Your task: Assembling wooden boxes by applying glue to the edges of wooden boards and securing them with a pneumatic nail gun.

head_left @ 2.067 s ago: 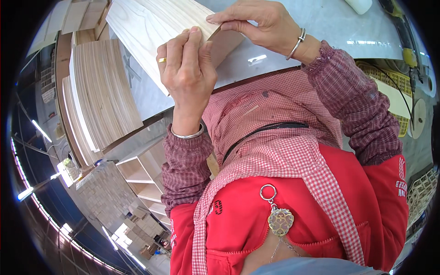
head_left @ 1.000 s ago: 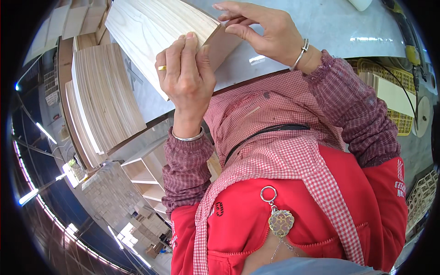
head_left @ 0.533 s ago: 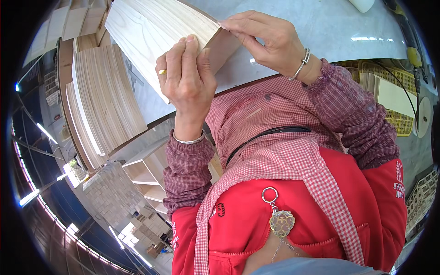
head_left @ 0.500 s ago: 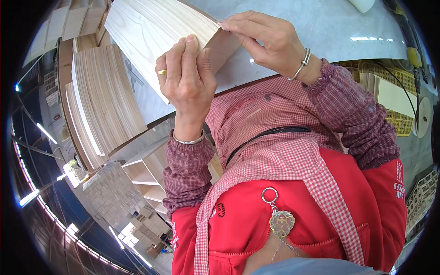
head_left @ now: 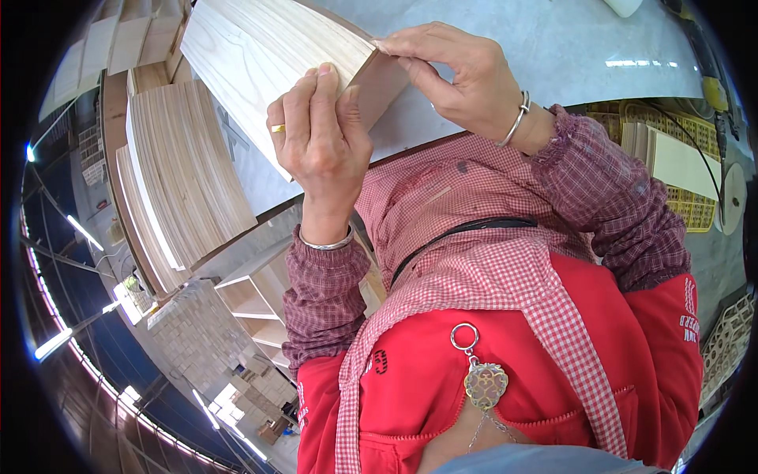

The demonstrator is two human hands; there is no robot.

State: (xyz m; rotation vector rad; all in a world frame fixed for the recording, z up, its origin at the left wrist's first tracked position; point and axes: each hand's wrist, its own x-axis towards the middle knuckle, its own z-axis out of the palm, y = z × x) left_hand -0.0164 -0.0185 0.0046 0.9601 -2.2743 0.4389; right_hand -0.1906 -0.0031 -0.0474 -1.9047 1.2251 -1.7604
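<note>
Both hands are on the pale wood board point(head_left: 268, 59), which is tilted up over the grey table point(head_left: 553, 47). The left hand point(head_left: 320, 150) wraps its near edge with fingers pressed together, and the right hand point(head_left: 458, 79) pinches the board's corner between thumb and fingertips. A stack of similar boards point(head_left: 185, 178) lies just left of it.

Pale, faintly grained wooden board point(head_left: 260, 55)

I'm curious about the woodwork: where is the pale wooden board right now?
In the head view, the pale wooden board sits upper left of centre, gripped by the left hand and right hand, beside stacked boards.
</note>
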